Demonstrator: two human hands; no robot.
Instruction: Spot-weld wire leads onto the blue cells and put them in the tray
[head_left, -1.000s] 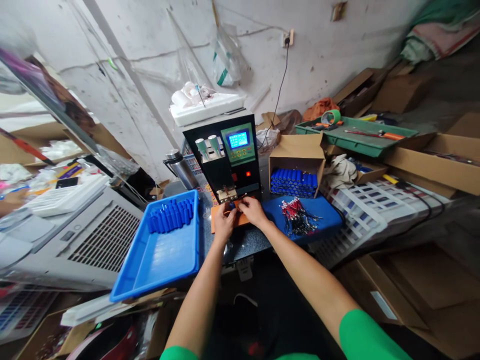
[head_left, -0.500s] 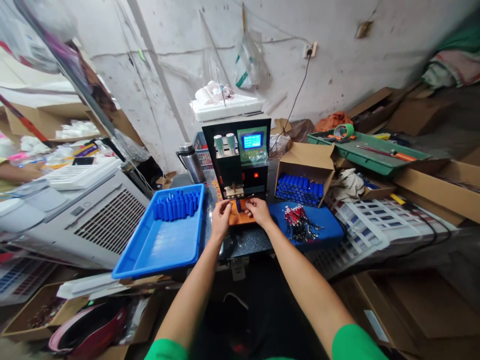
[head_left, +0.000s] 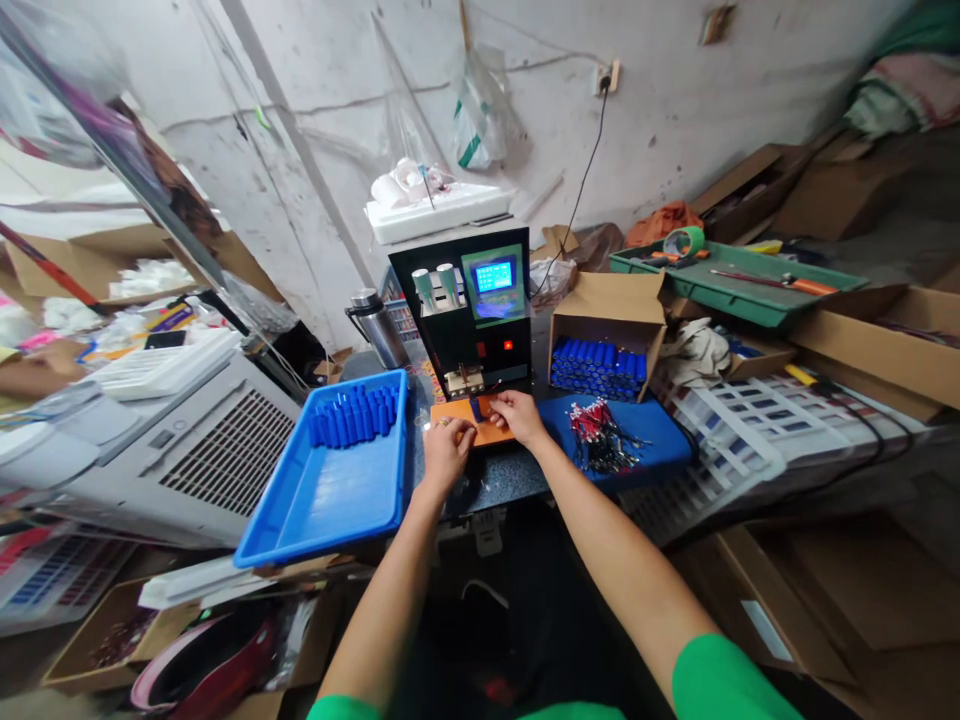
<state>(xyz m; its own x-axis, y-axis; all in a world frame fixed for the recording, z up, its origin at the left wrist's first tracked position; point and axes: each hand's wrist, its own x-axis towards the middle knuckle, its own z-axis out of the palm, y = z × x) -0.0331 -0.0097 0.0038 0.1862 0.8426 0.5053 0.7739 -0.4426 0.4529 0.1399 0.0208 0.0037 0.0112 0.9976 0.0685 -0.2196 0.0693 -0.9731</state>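
A spot welder (head_left: 505,346) with a lit blue screen stands before me, an orange plate (head_left: 450,411) at its base. Under its electrodes, a blue cylindrical battery cell (head_left: 476,408) stands upright on the plate. My right hand (head_left: 519,416) is just right of the cell, thumb and fingers pinched together; what they hold is too small to make out. My left hand (head_left: 448,446) rests at the plate's front left, apart from the cell, its fingers curled in; anything in them is hidden.
To the left, a blue tray (head_left: 330,500) holds several blue cells. At right, a cardboard box (head_left: 607,297) contains more cells, with red and black wire leads (head_left: 600,435) on a blue surface in front. A steel flask (head_left: 382,328) stands behind the tray. Another person's arm (head_left: 41,370) shows far left.
My left hand has drawn back from the cell toward the plate's front left edge. My right hand stays beside the cell. The view has shifted slightly.
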